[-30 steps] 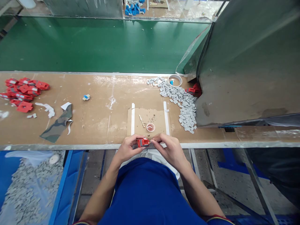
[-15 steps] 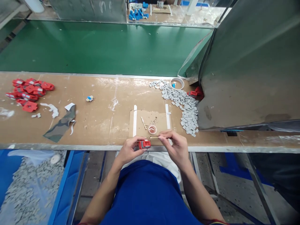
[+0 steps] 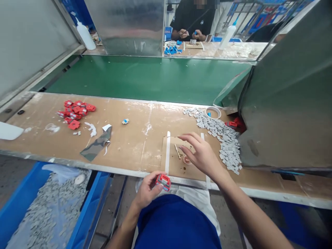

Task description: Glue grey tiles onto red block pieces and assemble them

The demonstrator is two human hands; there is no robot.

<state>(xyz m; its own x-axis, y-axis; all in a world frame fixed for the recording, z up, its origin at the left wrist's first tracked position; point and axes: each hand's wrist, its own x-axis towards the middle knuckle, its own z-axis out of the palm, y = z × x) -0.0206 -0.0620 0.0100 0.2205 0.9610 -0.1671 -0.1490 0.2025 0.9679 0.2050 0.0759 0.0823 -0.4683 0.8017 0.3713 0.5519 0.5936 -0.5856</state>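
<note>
My left hand is closed around a small red and grey plastic piece, just in front of the table's near edge. It looks like a toy part, with a white spot on its near side. Over the taped cardboard sheet, my right hand hangs with fingers apart and nothing in them. Below its fingertips lie thin wooden sticks, side by side. A small round cup with reddish contents is partly hidden beneath the same hand.
Grey flat pieces spread at the right beside a tape roll. Red parts are heaped at the left, near a camouflage scrap. A green belt runs behind; across it a person works. A blue bin stands lower left.
My right hand has let go of its wooden stick, which now lies by the other one, and has opened above the cardboard. My left hand still holds the red piece. The view has tilted up.
</note>
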